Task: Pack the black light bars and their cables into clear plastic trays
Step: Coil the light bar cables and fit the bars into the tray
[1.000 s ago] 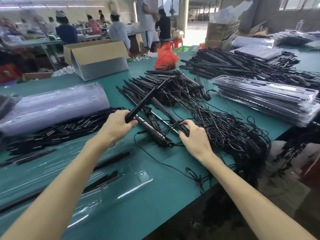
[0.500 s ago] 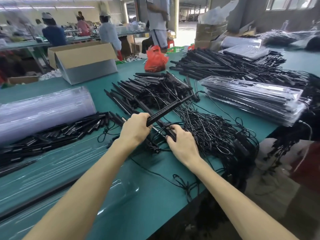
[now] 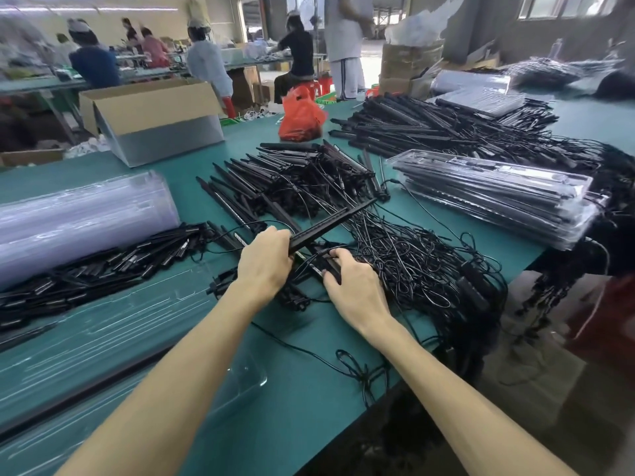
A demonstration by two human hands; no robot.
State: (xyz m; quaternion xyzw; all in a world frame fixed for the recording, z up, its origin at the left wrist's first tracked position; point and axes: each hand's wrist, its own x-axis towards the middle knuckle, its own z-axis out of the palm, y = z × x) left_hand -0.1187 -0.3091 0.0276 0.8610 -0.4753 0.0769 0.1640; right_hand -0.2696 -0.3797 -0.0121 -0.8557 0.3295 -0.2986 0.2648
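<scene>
My left hand (image 3: 266, 262) grips the near end of a black light bar (image 3: 335, 223) that slants up to the right over the pile of bars (image 3: 292, 180). My right hand (image 3: 354, 286) is closed on another black bar (image 3: 324, 266) lying at the edge of a tangle of black cables (image 3: 422, 269). A clear plastic tray (image 3: 103, 345) lies open on the green table in front of me at the left, with a black bar (image 3: 86, 393) in it. A stack of filled clear trays (image 3: 498, 194) sits at the right.
A roll-like stack of empty clear trays (image 3: 79, 218) and a row of small black parts (image 3: 103, 266) lie at the left. A cardboard box (image 3: 154, 121), a red bag (image 3: 302, 118) and more bars (image 3: 429, 128) stand further back. The table edge (image 3: 343, 427) runs diagonally at the lower right. Several people work behind.
My left hand has swung its bar down from steeply upright to a low slant and moved right, closer to my right hand. My right hand stays on the bar by the cables.
</scene>
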